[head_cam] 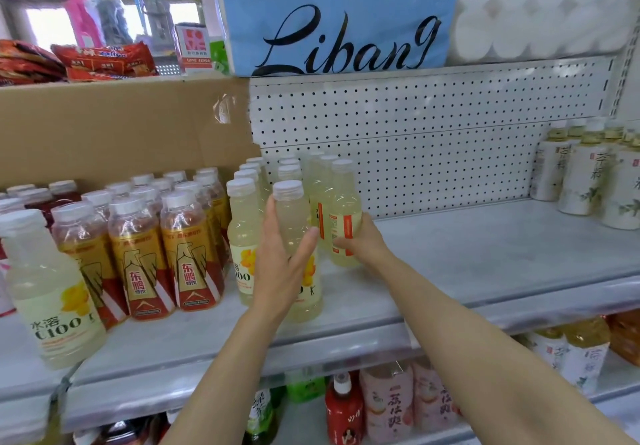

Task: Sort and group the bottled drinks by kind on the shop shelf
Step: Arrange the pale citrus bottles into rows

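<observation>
While the left hand [280, 264] lies against the front lemon bottle [298, 254] with fingers straight and thumb spread, steadying more than gripping it, the right hand [363, 242] has its fingers curled round the lower body of a second lemon bottle [341, 212], whose orange-edged back label faces outward. Both bottles stand upright on the shelf [485, 247], at the right edge of the pale lemon cluster [277, 181] that runs back toward the pegboard [415, 132]. To the left of that cluster stands the block of gold-and-red bottles [166, 247], and one stray lemon bottle [52, 288] sits at the front far left, beyond that block and apart from its kind. White-sleeved tea bottles [585, 174] occupy the far right, well apart, with bare shelf between. Judged from this, the step in hand is squaring up the lemon rows. To do it well, the right hand's bottle should be turned so its front label faces out and set tight against its neighbour, the left hand bracing the front bottle against tipping. The stray at far left remains to be brought over.
</observation>
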Demonstrator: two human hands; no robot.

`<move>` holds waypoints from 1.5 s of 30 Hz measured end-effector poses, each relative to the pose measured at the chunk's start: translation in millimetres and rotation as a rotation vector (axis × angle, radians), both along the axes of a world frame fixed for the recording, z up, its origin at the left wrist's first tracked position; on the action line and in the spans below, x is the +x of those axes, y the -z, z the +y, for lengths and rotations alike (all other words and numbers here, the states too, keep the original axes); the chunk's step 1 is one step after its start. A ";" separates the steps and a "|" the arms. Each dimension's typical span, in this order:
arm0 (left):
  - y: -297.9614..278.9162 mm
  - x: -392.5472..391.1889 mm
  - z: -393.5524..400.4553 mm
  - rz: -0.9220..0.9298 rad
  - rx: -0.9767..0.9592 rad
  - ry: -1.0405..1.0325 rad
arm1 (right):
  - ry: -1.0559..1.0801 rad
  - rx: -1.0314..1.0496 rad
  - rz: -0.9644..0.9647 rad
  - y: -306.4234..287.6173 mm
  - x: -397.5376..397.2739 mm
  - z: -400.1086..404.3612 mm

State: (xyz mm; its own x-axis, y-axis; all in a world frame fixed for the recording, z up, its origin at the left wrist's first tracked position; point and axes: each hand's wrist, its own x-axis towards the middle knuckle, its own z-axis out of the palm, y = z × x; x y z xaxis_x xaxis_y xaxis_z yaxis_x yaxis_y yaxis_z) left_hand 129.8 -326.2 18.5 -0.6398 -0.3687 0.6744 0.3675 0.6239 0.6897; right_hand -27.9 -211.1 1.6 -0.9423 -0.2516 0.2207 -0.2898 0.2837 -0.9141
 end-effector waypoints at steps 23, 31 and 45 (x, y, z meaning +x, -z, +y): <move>14.7 13.6 2.3 -0.027 -0.223 -0.131 | 0.148 -0.263 0.246 11.7 68.7 15.8; 27.7 122.8 -133.4 0.441 0.106 -0.924 | -0.268 -0.189 0.309 16.5 141.4 -10.3; 23.5 139.4 -187.8 -0.024 0.294 -0.565 | -0.251 -0.197 0.139 11.2 131.6 -24.3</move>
